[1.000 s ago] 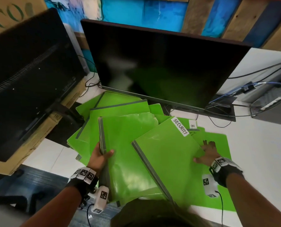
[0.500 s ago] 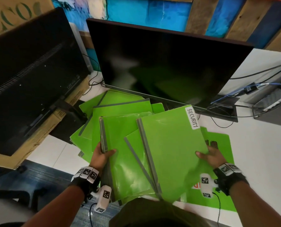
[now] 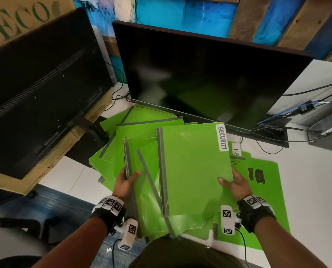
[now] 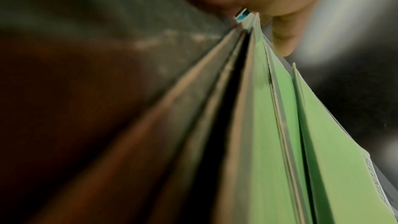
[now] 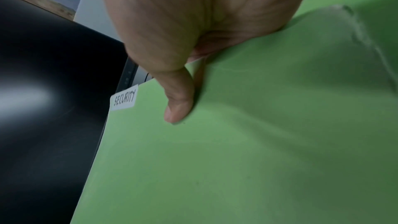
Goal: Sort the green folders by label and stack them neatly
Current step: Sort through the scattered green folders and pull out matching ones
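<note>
A green folder labelled SECURITY is held up in front of me, its white label at the top right corner. My right hand pinches its right edge, thumb on top, as the right wrist view shows on the folder. My left hand grips the grey spines of a small bundle of green folders, seen edge-on as the bundle in the left wrist view. More green folders lie fanned on the white table behind. Another folder with black scribbles lies flat at the right.
A large dark monitor stands right behind the folders. A second black screen leans on a cardboard box at the left. Cables and a grey device sit at the far right. The white table stretches to the right.
My right hand has lifted the SECURITY folder off the right pile and swung it upright toward the bundle in my left hand. The left hand has stayed put.
</note>
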The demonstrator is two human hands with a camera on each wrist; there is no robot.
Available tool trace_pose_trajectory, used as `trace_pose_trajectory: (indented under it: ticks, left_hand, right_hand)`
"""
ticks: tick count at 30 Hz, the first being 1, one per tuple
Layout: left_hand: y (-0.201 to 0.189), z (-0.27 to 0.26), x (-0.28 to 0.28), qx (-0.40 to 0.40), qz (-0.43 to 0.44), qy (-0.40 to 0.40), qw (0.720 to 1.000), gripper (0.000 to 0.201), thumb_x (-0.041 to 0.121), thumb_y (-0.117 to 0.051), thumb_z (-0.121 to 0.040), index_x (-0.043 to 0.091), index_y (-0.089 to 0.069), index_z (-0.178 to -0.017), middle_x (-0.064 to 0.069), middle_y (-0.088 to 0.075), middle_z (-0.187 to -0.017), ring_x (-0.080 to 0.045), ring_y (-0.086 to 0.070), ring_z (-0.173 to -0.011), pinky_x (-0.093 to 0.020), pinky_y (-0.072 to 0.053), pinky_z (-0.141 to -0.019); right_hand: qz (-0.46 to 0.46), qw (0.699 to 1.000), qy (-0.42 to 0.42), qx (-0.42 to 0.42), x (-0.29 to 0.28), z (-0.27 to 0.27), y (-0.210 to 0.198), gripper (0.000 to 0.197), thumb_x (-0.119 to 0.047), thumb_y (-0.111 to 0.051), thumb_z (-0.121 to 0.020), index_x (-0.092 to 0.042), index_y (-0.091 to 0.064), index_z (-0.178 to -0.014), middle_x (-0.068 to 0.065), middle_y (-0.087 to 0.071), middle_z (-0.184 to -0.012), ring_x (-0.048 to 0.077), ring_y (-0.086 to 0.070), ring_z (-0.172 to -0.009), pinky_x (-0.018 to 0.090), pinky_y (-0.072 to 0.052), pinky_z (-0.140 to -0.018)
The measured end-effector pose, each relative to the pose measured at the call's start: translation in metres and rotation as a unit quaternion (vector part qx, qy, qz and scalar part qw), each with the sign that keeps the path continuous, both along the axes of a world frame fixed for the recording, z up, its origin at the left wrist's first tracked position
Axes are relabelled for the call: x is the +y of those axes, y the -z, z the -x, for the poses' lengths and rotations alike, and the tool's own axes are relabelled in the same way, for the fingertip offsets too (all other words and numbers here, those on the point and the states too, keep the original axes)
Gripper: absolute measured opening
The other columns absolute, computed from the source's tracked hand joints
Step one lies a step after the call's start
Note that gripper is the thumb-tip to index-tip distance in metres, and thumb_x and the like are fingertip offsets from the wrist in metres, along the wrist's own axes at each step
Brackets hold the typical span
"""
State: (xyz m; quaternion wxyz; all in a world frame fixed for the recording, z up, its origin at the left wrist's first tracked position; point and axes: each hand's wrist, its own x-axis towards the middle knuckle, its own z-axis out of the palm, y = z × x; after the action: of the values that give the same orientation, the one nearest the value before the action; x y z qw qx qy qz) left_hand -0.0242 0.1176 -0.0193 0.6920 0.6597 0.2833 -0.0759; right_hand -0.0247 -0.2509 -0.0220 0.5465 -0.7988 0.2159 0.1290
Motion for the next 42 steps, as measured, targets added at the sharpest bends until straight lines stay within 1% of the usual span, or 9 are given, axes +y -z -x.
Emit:
trace_pose_trajectory:
  ticks: [5, 9, 13, 18, 23, 29, 33, 36, 42]
  left_hand:
    - [0.005, 0.01, -0.004, -0.003, 0.01, -0.005, 1.0, 0.067, 0.039, -0.081, -0.067, 0.014, -0.054, -0.123, -0.006, -0.065, -0.121, -0.026, -0.059, -0.115, -0.046, -0.043, -0.103]
    - [0.003, 0.011, -0.005, -0.008, -0.012, 0.026, 1.0, 0.063, 0.041, -0.08, -0.061, 0.018, -0.055, -0.114, -0.005, -0.068, -0.107, -0.031, -0.063, -0.105, -0.043, -0.05, -0.089]
    - [-0.001, 0.014, -0.008, -0.009, -0.049, 0.064, 0.997, 0.089, 0.038, -0.078, -0.064, 0.014, -0.037, -0.139, -0.005, -0.054, -0.124, -0.028, -0.051, -0.113, -0.043, -0.044, -0.097]
    - [0.008, 0.023, -0.01, 0.015, -0.035, 0.055, 0.998, 0.082, 0.023, -0.074, -0.081, 0.018, -0.025, -0.147, 0.0, -0.042, -0.128, -0.025, -0.042, -0.121, -0.051, -0.037, -0.106]
    - [0.006, 0.024, -0.005, 0.015, -0.033, 0.059, 0.998, 0.077, 0.026, -0.075, -0.079, 0.018, -0.031, -0.141, -0.008, -0.05, -0.125, -0.032, -0.05, -0.112, -0.042, -0.047, -0.082]
    - [-0.003, 0.004, 0.02, 0.007, -0.044, 0.028, 0.999, 0.069, 0.02, -0.076, -0.078, 0.017, -0.037, -0.134, -0.007, -0.052, -0.09, -0.022, -0.053, -0.069, -0.033, -0.048, -0.054]
    - [-0.007, -0.005, 0.027, 0.023, -0.029, 0.014, 0.999, 0.054, 0.014, -0.076, -0.078, 0.017, -0.042, -0.119, -0.007, -0.051, -0.074, -0.02, -0.049, -0.056, -0.027, -0.047, -0.041]
    - [-0.001, -0.007, 0.024, 0.025, -0.017, 0.02, 0.999, 0.048, 0.014, -0.078, -0.075, 0.022, -0.043, -0.106, -0.006, -0.05, -0.068, -0.017, -0.048, -0.047, -0.027, -0.044, -0.04]
    - [0.001, -0.009, 0.016, 0.026, -0.013, 0.007, 1.0, 0.052, 0.014, -0.077, -0.076, 0.018, -0.043, -0.115, -0.006, -0.054, -0.072, -0.018, -0.05, -0.049, -0.028, -0.044, -0.043]
  right_hand:
    - [0.031, 0.997, -0.067, 0.038, 0.035, 0.014, 0.005, 0.068, -0.005, -0.07, -0.08, -0.017, -0.04, -0.14, 0.005, -0.056, -0.131, 0.018, -0.053, -0.114, 0.031, -0.039, -0.101]
    - [0.201, 0.959, -0.176, 0.098, 0.067, 0.012, 0.017, 0.086, -0.03, -0.069, -0.081, -0.017, -0.02, -0.15, 0.013, -0.031, -0.144, 0.03, -0.031, -0.133, 0.032, -0.025, -0.113]
    - [0.181, 0.962, -0.17, 0.112, 0.087, 0.0, 0.012, 0.076, -0.03, -0.068, -0.08, -0.02, -0.031, -0.146, 0.013, -0.032, -0.141, 0.031, -0.037, -0.13, 0.034, -0.027, -0.114]
    - [0.212, 0.953, -0.17, 0.136, 0.098, -0.006, 0.011, 0.08, -0.05, -0.07, -0.071, -0.029, -0.037, -0.14, 0.012, -0.039, -0.134, 0.034, -0.044, -0.123, 0.041, -0.038, -0.106]
    - [0.16, 0.956, -0.212, 0.127, 0.078, -0.005, -0.001, 0.082, -0.072, -0.06, -0.068, -0.035, -0.043, -0.139, 0.006, -0.042, -0.139, 0.029, -0.041, -0.131, 0.042, -0.034, -0.11]
    - [0.325, 0.919, 0.086, 0.208, -0.003, 0.012, 0.002, 0.082, -0.053, -0.064, -0.079, -0.012, -0.03, -0.141, 0.019, -0.03, -0.144, 0.036, -0.031, -0.132, 0.053, -0.033, -0.105]
    - [0.2, 0.936, 0.123, 0.26, -0.032, 0.01, 0.004, 0.099, -0.061, -0.068, -0.07, -0.007, -0.028, -0.143, 0.02, -0.038, -0.144, 0.039, -0.042, -0.128, 0.051, -0.039, -0.102]
    - [0.167, 0.946, 0.077, 0.267, -0.035, 0.005, -0.009, 0.082, -0.056, -0.057, -0.084, -0.004, -0.033, -0.143, 0.019, -0.039, -0.146, 0.037, -0.043, -0.129, 0.044, -0.038, -0.102]
    - [0.157, 0.979, 0.126, 0.041, -0.062, -0.007, -0.038, 0.042, -0.021, -0.06, -0.088, -0.015, -0.054, -0.128, 0.014, -0.062, -0.124, 0.031, -0.06, -0.109, 0.037, -0.046, -0.094]
